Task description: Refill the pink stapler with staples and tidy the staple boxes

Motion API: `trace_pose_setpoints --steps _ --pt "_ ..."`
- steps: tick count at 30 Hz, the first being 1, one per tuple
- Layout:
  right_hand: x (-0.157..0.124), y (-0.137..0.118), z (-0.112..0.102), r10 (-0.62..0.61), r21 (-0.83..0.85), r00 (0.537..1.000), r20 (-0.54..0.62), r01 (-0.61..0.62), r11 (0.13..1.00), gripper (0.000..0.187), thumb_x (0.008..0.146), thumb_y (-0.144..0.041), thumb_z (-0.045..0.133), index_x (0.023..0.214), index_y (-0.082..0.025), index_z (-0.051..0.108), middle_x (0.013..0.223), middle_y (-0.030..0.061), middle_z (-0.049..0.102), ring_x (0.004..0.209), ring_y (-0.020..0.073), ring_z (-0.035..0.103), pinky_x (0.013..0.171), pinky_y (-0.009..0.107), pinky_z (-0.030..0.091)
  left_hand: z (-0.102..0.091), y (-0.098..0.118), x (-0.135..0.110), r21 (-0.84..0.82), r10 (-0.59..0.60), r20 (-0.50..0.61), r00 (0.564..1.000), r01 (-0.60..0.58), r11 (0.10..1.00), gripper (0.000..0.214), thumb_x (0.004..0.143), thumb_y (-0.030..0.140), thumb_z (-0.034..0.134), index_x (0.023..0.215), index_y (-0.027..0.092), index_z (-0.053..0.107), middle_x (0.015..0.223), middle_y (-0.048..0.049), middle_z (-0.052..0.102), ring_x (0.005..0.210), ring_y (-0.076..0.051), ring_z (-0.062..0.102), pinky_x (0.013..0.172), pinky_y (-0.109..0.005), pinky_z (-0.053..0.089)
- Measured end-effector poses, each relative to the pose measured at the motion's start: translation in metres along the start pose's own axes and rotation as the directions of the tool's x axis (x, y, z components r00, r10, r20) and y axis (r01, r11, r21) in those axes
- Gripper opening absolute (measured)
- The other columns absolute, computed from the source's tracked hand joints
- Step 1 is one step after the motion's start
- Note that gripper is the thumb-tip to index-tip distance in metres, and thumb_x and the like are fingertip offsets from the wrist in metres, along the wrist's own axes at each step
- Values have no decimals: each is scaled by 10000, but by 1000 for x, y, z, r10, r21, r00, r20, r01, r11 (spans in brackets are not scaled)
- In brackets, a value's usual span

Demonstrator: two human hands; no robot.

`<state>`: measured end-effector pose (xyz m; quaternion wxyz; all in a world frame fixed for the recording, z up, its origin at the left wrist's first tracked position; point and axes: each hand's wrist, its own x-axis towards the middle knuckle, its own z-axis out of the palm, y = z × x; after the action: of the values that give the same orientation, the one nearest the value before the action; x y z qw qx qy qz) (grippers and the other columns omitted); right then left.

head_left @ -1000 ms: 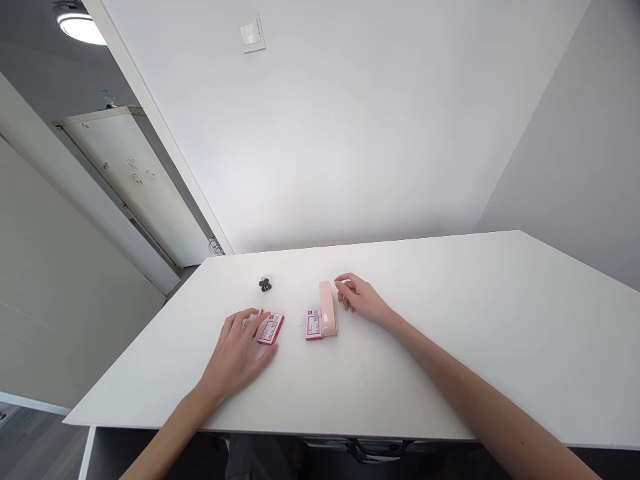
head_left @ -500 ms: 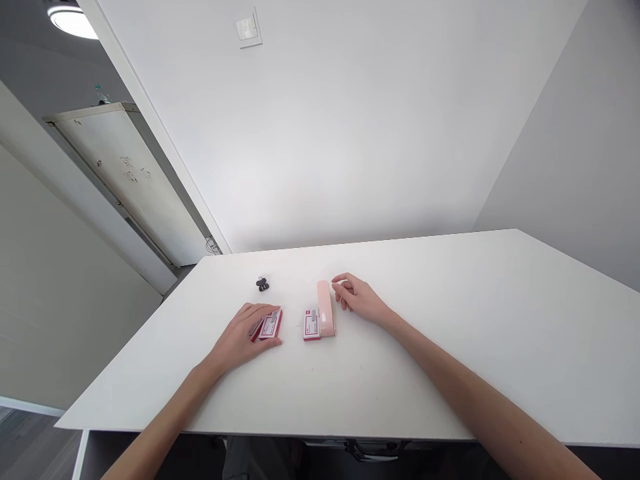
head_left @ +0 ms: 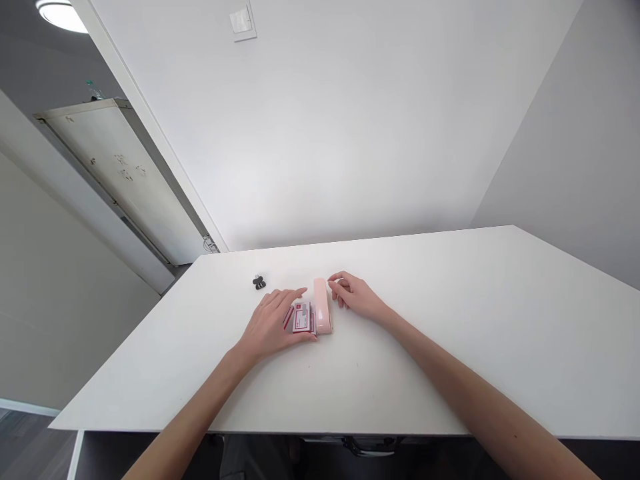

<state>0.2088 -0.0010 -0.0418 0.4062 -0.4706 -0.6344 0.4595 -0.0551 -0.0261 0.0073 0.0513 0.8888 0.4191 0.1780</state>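
My left hand [head_left: 274, 323] is spread around small red-and-white boxes, which look like staple boxes. Its thumb lies along their near side, and the index finger reaches past their far side with a gap. The front box [head_left: 301, 317] overlaps another beside the stapler; a further one [head_left: 288, 317] is partly covered by my palm. A pale pink stapler [head_left: 322, 307] lies lengthwise against the boxes' right side. Just right of its far end rests my right hand [head_left: 354, 294], fingers loosely bent and apart, with nothing in them. Whether its fingertips touch the stapler, I cannot tell.
A small black clip-like item [head_left: 259, 282] lies on the white table [head_left: 425, 347], beyond my left hand. Behind the table's far edge rises a white wall [head_left: 350, 133] with a light switch [head_left: 242, 21]. A pale cabinet [head_left: 120, 173] stands beyond the opening at left.
My left hand has moved right, bringing the boxes over against the box by the stapler, and its index finger has lifted away from them. My right hand has stayed beside the stapler.
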Motion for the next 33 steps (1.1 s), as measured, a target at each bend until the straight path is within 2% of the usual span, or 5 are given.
trace_pose_setpoints --steps 8,14,17,21,33 --pt "0 -1 0 5 15 1000 4 -5 1000 313 1014 -522 516 1142 -251 603 865 -6 708 676 139 637 616 281 485 10 19 13 -110 -78 -182 980 59 992 944 787 687 745 1536 260 361 1471 -159 485 990 -263 634 853 -429 565" --pt "1 -1 -1 -7 24 1000 4 6 1000 317 1019 -523 506 1138 -245 604 861 -2 705 670 139 630 622 285 489 21 21 15 -211 -153 -228 962 105 972 552 1045 526 361 1518 244 406 1543 -167 366 1207 -285 577 950 -456 529" --pt "0 -4 -1 3 22 1000 8 -3 1000 319 1021 -525 506 1134 -244 607 865 1 706 679 141 631 625 288 486 17 10 11 -314 -357 -230 905 278 908 452 1046 483 364 1403 237 492 1268 -125 549 1067 -242 614 870 -400 529" --pt "-3 -7 -1 7 25 1000 19 -8 1000 371 1017 -582 497 1128 -246 609 862 3 696 686 146 624 638 296 480 11 2 6 -448 -470 24 882 430 784 419 1014 516 422 1324 239 464 715 43 557 666 -178 550 654 -309 450" --pt "-13 -16 0 -45 -118 990 131 60 991 558 955 -681 562 1342 -283 506 792 -54 628 707 163 552 659 306 405 21 10 11 -518 -390 80 917 372 770 501 942 533 569 1342 249 468 585 91 531 570 -147 428 608 -271 373"
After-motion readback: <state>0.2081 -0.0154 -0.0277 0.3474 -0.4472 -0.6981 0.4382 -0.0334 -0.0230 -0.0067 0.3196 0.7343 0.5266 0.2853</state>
